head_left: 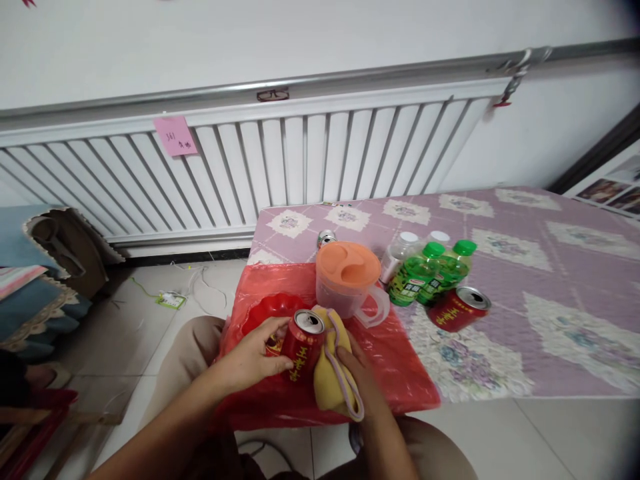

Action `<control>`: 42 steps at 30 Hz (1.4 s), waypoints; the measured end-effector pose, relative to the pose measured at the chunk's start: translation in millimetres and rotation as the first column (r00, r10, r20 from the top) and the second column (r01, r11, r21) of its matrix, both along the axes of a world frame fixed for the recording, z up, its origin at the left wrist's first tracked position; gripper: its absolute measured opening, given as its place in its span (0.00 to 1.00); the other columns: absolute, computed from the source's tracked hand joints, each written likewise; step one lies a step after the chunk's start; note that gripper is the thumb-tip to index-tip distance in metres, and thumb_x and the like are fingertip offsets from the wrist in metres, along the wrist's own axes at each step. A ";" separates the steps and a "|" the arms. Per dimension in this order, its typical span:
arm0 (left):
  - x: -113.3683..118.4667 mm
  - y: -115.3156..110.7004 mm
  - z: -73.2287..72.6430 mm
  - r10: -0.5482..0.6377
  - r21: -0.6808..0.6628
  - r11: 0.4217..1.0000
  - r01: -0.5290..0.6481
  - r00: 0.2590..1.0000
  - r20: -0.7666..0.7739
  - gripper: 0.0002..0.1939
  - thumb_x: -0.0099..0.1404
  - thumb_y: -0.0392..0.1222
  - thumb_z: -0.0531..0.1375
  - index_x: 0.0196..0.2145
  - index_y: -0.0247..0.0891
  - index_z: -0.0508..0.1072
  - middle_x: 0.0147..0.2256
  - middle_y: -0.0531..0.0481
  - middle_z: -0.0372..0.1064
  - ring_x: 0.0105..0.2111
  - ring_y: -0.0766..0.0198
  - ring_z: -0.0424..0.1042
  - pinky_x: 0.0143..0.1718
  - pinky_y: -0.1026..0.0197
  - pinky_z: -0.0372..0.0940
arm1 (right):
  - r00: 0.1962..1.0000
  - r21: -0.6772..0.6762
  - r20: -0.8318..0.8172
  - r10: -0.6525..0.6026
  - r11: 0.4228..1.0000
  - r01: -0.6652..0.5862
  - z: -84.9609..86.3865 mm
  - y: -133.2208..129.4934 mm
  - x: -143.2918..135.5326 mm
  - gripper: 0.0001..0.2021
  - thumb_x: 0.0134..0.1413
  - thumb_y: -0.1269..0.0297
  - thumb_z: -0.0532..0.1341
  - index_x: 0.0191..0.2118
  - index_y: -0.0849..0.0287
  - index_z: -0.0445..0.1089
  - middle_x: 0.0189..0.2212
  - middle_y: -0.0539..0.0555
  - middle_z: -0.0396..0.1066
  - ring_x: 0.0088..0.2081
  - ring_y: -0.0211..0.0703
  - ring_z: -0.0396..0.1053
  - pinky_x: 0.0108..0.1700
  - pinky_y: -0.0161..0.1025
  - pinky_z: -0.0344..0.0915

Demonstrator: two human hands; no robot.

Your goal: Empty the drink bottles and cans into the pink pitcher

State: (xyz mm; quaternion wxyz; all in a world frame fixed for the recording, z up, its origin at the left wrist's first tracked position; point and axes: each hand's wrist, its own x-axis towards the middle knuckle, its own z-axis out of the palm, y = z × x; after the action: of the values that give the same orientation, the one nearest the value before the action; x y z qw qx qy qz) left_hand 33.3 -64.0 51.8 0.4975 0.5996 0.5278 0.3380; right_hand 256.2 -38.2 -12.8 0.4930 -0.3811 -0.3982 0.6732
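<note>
Left hand (253, 357) curls around a red can (301, 353) while the right hand (364, 373) holds a yellow cloth (329, 383) against it, over red plastic (400, 367) on the table's (505, 280) near left; a white radiator (296, 160) lines the far wall.

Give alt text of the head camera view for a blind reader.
A person's left hand holds a red can beside a yellow cloth in the right hand, over red plastic sheeting; an orange-lidded pitcher and green-capped bottles stand behind.
</note>
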 end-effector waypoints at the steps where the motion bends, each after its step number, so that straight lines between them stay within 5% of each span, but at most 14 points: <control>1: 2.0 -0.5 -1.9 -0.023 -0.026 0.999 0.024 0.999 0.041 0.39 0.54 0.37 0.68 0.63 0.40 0.62 0.60 0.41 0.66 0.58 0.50 0.67 0.62 0.47 0.60 | 0.999 -0.038 -0.039 0.029 0.999 -0.030 -0.1 -0.4 -1.3 0.27 0.48 0.50 0.68 0.55 0.51 0.71 0.49 0.57 0.78 0.44 0.56 0.78 0.44 0.50 0.74; 7: 10.6 -4.7 -15.1 -0.043 -0.001 0.999 0.043 0.991 0.125 0.41 0.54 0.33 0.66 0.64 0.40 0.59 0.62 0.41 0.63 0.62 0.51 0.63 0.65 0.48 0.57 | 0.997 -0.073 -0.059 0.056 0.996 -0.061 -6.9 0.8 -4.3 0.30 0.47 0.51 0.70 0.56 0.52 0.70 0.50 0.56 0.77 0.46 0.55 0.77 0.48 0.50 0.71; 11: 11.7 -2.7 -17.9 0.075 0.058 0.996 -0.073 0.997 -0.020 0.40 0.53 0.34 0.67 0.62 0.39 0.60 0.59 0.40 0.66 0.59 0.50 0.67 0.63 0.47 0.59 | 1.000 -0.011 -0.001 0.012 1.000 -0.012 -6.8 2.0 -4.5 0.29 0.45 0.52 0.70 0.55 0.52 0.72 0.50 0.55 0.77 0.48 0.53 0.75 0.51 0.48 0.70; 17: 5.9 6.5 -23.7 0.308 0.320 0.921 -0.223 0.919 -0.245 0.41 0.49 0.37 0.70 0.59 0.40 0.62 0.59 0.39 0.65 0.60 0.46 0.65 0.63 0.43 0.59 | 0.998 -0.018 0.021 0.057 0.998 -0.057 -2.9 -2.3 -2.6 0.30 0.43 0.53 0.71 0.54 0.52 0.72 0.47 0.55 0.77 0.41 0.50 0.76 0.44 0.46 0.72; 24: -13.4 21.6 -31.6 0.505 0.259 0.843 -0.471 0.859 -0.083 0.42 0.54 0.42 0.67 0.63 0.41 0.56 0.57 0.41 0.67 0.55 0.52 0.71 0.59 0.49 0.65 | 0.970 0.050 0.093 0.223 0.972 -0.228 0.1 -10.3 20.4 0.26 0.44 0.54 0.70 0.52 0.51 0.76 0.46 0.55 0.78 0.44 0.55 0.76 0.45 0.47 0.71; 31: -25.3 26.0 -28.4 0.511 0.202 0.837 -0.509 0.858 0.046 0.44 0.54 0.41 0.67 0.64 0.41 0.51 0.57 0.41 0.67 0.57 0.52 0.70 0.61 0.49 0.64 | 0.933 0.066 0.355 0.059 0.994 -0.088 1.1 -15.6 60.0 0.27 0.47 0.55 0.68 0.55 0.54 0.73 0.52 0.59 0.75 0.51 0.56 0.73 0.55 0.53 0.68; 35: -28.8 25.6 -27.3 0.513 0.177 0.837 -0.518 0.855 0.076 0.41 0.54 0.42 0.67 0.62 0.40 0.54 0.56 0.41 0.67 0.56 0.52 0.70 0.62 0.48 0.63 | 0.783 0.223 0.608 -0.133 0.975 -0.007 -3.8 -24.1 73.4 0.25 0.53 0.55 0.64 0.57 0.54 0.70 0.57 0.60 0.71 0.56 0.57 0.69 0.59 0.55 0.64; 39: -32.2 28.1 -38.7 0.493 0.145 0.849 -0.508 0.861 0.127 0.41 0.52 0.41 0.67 0.60 0.40 0.54 0.54 0.41 0.68 0.55 0.51 0.71 0.60 0.47 0.64 | 0.503 0.524 0.755 -0.421 0.848 -0.077 -18.7 -21.5 71.9 0.21 0.56 0.58 0.60 0.55 0.55 0.71 0.57 0.62 0.70 0.59 0.59 0.66 0.61 0.61 0.61; 42: -32.7 31.7 -50.4 0.437 0.149 0.876 -0.458 0.886 0.155 0.42 0.52 0.39 0.66 0.60 0.39 0.52 0.55 0.40 0.66 0.55 0.51 0.71 0.59 0.46 0.64 | 0.290 0.615 0.778 -0.557 0.769 -0.174 -33.1 -11.6 63.7 0.20 0.57 0.60 0.58 0.54 0.59 0.72 0.54 0.65 0.71 0.57 0.61 0.67 0.58 0.61 0.63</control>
State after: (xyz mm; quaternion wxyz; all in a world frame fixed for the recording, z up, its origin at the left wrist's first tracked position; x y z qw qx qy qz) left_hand 0.7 -32.3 1.4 0.3790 0.4833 0.5892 0.5251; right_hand 319.9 -49.8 -45.9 0.3396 -0.5698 -0.7433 0.0866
